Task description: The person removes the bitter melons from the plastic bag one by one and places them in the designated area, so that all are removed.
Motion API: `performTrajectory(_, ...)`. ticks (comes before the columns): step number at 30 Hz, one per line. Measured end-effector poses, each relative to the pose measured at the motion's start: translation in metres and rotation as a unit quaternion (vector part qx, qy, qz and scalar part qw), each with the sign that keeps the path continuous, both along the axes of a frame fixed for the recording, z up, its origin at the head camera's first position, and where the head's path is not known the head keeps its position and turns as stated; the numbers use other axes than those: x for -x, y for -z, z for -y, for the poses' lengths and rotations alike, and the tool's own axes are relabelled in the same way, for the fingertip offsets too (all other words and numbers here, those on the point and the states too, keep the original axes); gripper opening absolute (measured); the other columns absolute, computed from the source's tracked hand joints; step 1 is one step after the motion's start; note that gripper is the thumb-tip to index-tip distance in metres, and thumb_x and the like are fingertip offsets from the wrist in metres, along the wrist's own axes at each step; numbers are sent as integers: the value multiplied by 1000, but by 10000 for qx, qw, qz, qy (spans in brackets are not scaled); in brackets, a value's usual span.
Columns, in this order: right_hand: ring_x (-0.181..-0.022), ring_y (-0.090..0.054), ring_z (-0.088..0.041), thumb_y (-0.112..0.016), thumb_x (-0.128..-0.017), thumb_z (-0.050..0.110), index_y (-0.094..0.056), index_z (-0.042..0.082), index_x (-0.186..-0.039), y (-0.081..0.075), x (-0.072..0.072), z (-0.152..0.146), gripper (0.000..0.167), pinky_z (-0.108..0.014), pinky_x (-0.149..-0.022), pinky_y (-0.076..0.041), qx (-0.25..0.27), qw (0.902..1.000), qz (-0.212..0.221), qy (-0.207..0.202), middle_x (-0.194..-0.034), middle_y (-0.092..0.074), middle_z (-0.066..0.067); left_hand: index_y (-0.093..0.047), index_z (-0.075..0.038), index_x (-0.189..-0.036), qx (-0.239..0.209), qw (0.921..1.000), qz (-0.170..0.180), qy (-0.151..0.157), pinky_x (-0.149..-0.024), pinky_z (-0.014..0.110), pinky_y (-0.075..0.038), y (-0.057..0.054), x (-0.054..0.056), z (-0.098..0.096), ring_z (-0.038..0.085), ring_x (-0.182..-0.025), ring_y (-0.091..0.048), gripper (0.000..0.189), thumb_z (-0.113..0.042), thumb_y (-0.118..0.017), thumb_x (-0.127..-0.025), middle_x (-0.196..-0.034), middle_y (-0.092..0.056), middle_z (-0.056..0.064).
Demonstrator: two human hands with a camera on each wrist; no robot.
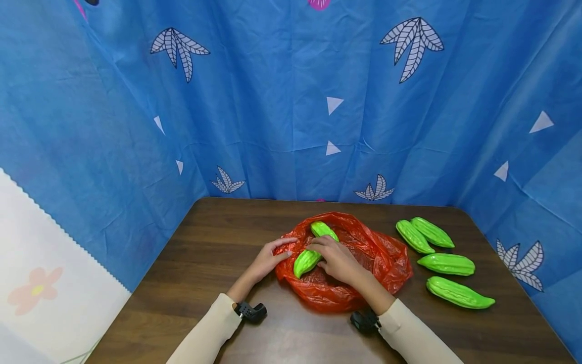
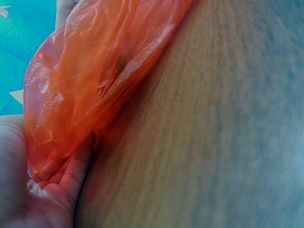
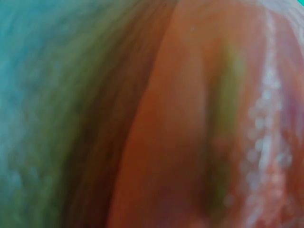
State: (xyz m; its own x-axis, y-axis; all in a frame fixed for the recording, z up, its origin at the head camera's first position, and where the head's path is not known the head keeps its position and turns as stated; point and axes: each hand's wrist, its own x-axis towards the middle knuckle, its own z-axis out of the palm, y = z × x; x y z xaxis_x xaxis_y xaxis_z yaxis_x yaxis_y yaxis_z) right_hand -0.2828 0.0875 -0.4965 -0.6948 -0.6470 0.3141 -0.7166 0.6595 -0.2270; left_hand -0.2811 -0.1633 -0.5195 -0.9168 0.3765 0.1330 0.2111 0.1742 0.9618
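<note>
While your left hand [image 1: 265,260] holds the red bag [image 1: 327,299] by its left edge, fingers and thumb slightly bent, your right hand [image 1: 338,259] curls its fingers around a green gourd [image 1: 305,262] inside it, just below the frame's centre. Four more gourds [image 1: 458,292] lie on the table [image 1: 227,232] at lower right.
</note>
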Motion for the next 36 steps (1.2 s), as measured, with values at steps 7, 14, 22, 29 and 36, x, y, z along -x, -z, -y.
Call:
performTrajectory(7, -124, -57, -29, -85, -81, 8, -71, 13, -128, 0, 2, 0, 49, -47, -94, -55, -123, 9999, -83, 3, -131, -64, -10, -56, -3, -144, 16, 10000, 32, 73, -88, 29, -56, 0, 0, 1, 39, -127, -56, 43, -4, -58, -101, -151, -47, 20)
performTrajectory(14, -125, -57, -30, -85, -83, 10, -70, 14, -130, -2, 1, -2, 49, -50, -95, -54, -126, 9998, 98, 72, -132, -63, -10, -56, -3, -144, 77, 9999, 19, 86, -87, 27, -56, 20, 15, 4, 38, -129, -54, 43, -3, -59, -101, -152, -47, 19)
performTrajectory(22, -117, -62, -27, -85, -83, 14, -70, 17, -130, -3, -1, -6, 50, -48, -90, -56, -119, 9996, 198, 144, -129, -64, -7, -60, -11, -142, 64, 10000, -61, 24, -91, 29, -55, 25, 18, 6, 32, -136, -49, 43, -10, -63, -100, -152, -49, 12)
performTrajectory(29, -111, -65, -26, -85, -83, 18, -70, 17, -131, -5, -2, -9, 50, -47, -89, -57, -105, 9993, 329, 147, -128, -64, -7, -62, -15, -141, 79, 9999, -80, 22, -94, 29, -53, 23, 17, 7, 30, -138, -46, 42, -12, -65, -99, -151, -50, 10)
performTrajectory(36, -106, -67, -26, -84, -84, 19, -70, 14, -131, -10, -5, -12, 50, -46, -87, -57, 37, 9987, 454, 212, -127, -64, -8, -62, -14, -141, 96, 9999, -71, -12, -94, 30, -53, 24, 18, 7, 31, -138, -46, 41, -13, -65, -99, -151, -50, 12)
